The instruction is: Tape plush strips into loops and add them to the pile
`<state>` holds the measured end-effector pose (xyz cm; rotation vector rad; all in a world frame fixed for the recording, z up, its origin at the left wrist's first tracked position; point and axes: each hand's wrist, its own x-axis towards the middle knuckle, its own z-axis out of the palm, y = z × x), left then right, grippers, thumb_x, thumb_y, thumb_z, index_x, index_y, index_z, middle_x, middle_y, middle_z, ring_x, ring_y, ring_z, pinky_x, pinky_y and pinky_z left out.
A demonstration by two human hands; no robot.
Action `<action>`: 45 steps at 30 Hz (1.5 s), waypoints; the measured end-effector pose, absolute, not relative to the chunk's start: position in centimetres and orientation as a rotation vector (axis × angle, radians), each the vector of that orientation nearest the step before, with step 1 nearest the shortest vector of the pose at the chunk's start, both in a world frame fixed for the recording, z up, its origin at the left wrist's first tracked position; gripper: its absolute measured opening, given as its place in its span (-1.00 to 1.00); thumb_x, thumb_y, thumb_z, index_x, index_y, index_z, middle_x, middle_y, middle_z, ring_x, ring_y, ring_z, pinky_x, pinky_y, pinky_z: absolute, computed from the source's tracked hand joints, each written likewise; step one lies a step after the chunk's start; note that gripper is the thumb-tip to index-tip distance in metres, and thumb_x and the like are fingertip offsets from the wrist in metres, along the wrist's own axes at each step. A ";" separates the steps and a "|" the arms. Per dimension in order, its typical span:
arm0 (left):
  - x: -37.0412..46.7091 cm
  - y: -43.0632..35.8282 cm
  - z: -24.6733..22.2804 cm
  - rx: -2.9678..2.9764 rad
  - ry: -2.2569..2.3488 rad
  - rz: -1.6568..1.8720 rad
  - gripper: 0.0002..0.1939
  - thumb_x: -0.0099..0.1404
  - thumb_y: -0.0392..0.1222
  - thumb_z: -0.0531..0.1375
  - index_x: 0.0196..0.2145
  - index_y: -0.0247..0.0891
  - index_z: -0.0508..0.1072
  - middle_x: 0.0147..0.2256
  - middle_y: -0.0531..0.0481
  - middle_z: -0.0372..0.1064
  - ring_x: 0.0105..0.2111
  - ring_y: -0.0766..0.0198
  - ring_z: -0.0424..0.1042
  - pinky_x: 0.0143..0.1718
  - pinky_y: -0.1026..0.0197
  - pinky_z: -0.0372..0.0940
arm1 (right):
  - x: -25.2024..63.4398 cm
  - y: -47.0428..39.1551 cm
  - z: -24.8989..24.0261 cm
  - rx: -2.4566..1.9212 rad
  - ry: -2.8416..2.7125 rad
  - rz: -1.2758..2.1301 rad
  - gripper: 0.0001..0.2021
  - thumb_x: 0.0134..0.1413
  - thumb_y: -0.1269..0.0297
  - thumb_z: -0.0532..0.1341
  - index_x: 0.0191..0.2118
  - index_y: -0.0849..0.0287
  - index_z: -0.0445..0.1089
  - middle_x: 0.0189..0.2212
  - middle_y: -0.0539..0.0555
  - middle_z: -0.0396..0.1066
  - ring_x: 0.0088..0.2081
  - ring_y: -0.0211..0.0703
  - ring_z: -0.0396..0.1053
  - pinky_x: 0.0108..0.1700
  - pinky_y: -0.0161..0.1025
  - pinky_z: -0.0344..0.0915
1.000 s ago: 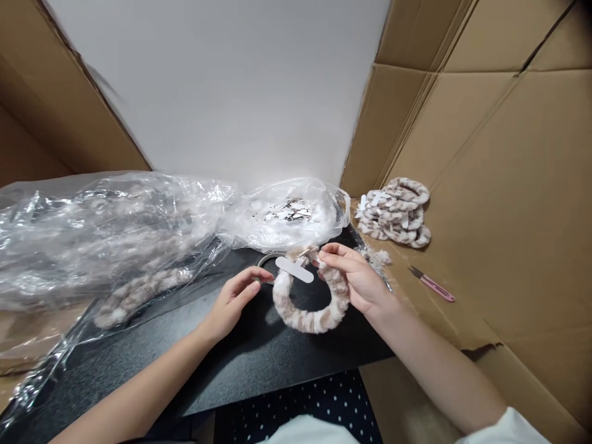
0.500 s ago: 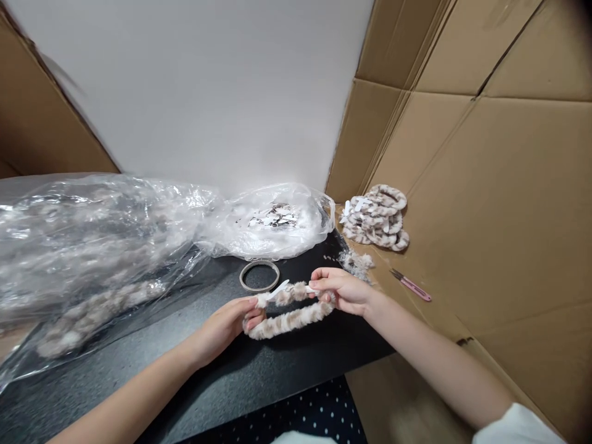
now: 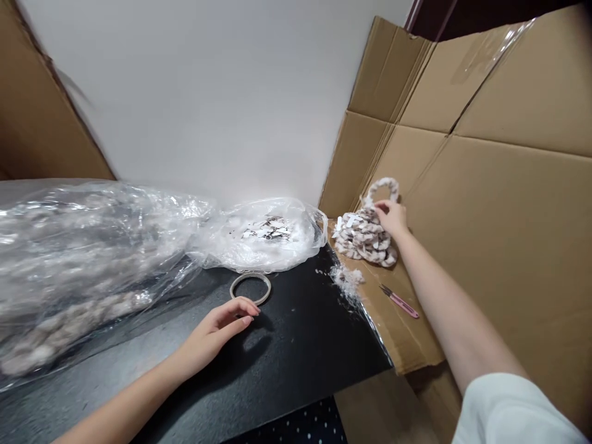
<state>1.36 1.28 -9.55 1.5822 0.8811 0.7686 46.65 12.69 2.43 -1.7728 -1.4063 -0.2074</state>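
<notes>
My right hand pinches a fluffy white-and-brown ring, its loop standing up over a pile of similar fluffy rings. White tags show on the pile's left side. Over the black table my left hand hovers with its fingers apart and nothing in them. Just behind it lies a roll of narrow tape. A pink-handled thread snipper rests on the cardboard, below my right forearm.
A large clear plastic bag of fluffy pieces fills the left side. Beside it sits a smaller bag of white tags. Loose fluff lies at the table's right edge. Cardboard walls enclose the right side.
My left hand has let go of the fluffy ring. My right hand has carried it away to the right, onto the pile. The view has shifted slightly.
</notes>
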 end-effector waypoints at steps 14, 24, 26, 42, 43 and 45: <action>1.0 1.2 -9.1 2.166 1.104 0.945 -0.85 0.30 -0.21 0.08 -0.29 -0.26 0.44 -0.25 -0.09 0.45 -0.21 0.18 0.40 -0.12 0.12 0.27 | 33.7 5.5 -0.4 -1.339 -1.902 -0.131 -0.75 0.09 0.33 0.19 -0.12 0.23 0.49 0.01 0.27 0.43 0.07 0.07 0.36 0.17 0.07 0.18; -0.7 3.5 -10.3 2.636 1.220 0.564 -0.79 0.28 -0.34 0.01 -0.23 -0.23 0.42 -0.06 -0.10 0.45 0.04 0.10 0.32 0.06 0.00 0.16 | 19.2 -4.6 -10.8 -1.089 -2.777 0.499 -0.29 0.25 -0.11 -0.04 0.37 0.19 -0.11 0.39 0.17 -0.31 0.40 0.03 -0.36 0.35 0.20 -0.30; -1.0 3.6 -10.0 2.592 1.264 0.650 -0.83 0.25 -0.33 0.02 -0.28 -0.26 0.40 -0.18 -0.11 0.46 -0.09 0.10 0.35 -0.04 0.03 0.21 | 21.3 -3.1 -10.9 -1.180 -2.787 0.499 -0.31 0.26 -0.11 -0.06 0.38 0.14 -0.12 0.39 0.14 -0.25 0.40 0.01 -0.32 0.35 0.22 -0.31; -0.3 2.3 -9.4 1.905 1.121 0.973 -0.90 0.14 -0.26 -0.02 -0.45 -0.24 0.26 -0.55 0.10 0.24 -0.49 0.31 0.24 -0.38 0.25 0.13 | 22.7 0.5 -7.1 -1.280 -2.023 0.312 -0.84 0.10 0.23 0.21 -0.21 0.13 0.46 -0.23 0.11 0.50 -0.14 -0.04 0.42 -0.05 -0.07 0.35; -0.3 2.1 -9.4 1.911 1.111 0.977 -0.90 0.16 -0.24 -0.02 -0.44 -0.24 0.26 -0.54 0.10 0.25 -0.48 0.30 0.24 -0.38 0.25 0.14 | 21.9 0.7 -7.0 -1.207 -2.003 0.364 -0.84 0.08 0.23 0.24 -0.21 0.13 0.45 -0.27 0.10 0.48 -0.17 -0.05 0.42 -0.09 -0.10 0.36; -0.3 1.9 -9.2 1.940 1.087 0.984 -0.88 0.21 -0.19 0.00 -0.42 -0.24 0.27 -0.52 0.09 0.25 -0.46 0.30 0.24 -0.37 0.25 0.15 | 20.7 1.3 -7.2 -1.101 -1.980 0.431 -0.79 0.04 0.23 0.28 -0.17 0.13 0.43 -0.29 0.08 0.44 -0.21 -0.07 0.40 -0.12 -0.12 0.35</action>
